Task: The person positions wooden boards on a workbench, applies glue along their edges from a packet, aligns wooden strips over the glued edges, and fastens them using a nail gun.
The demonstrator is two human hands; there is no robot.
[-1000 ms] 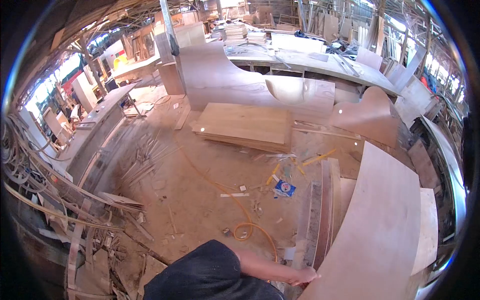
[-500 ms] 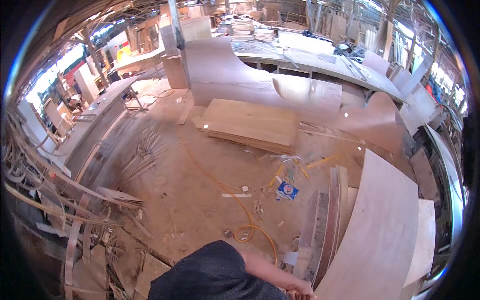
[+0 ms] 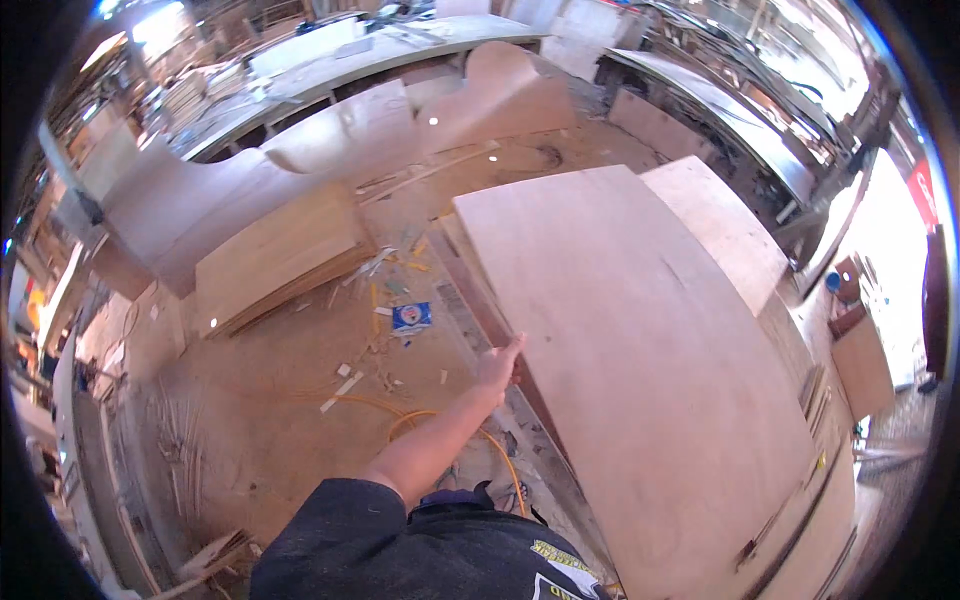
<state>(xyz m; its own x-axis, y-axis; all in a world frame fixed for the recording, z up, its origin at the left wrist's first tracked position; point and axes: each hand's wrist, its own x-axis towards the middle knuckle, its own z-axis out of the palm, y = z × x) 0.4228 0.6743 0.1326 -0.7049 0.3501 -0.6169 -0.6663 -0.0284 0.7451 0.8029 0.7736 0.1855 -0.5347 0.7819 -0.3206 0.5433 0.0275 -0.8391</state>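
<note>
My left hand reaches out from a dark sleeve to the near long edge of a large pale plywood sheet. The thumb lies along the top of that edge and the fingers curl below it, so the hand is closed on the sheet. Broad and slightly bowed, the sheet slants across the right half of the view. Beneath its left edge, narrow boards show. My right hand cannot be made out.
Stacked brown panels lie on the floor at left, near a blue packet and an orange hose. Another pale sheet rests beyond the large one. Curved panels stand before a long workbench.
My view has swung right, bringing the whole plywood sheet into sight. My left arm, earlier low at the bottom edge, now stretches forward with its hand on the sheet's edge.
</note>
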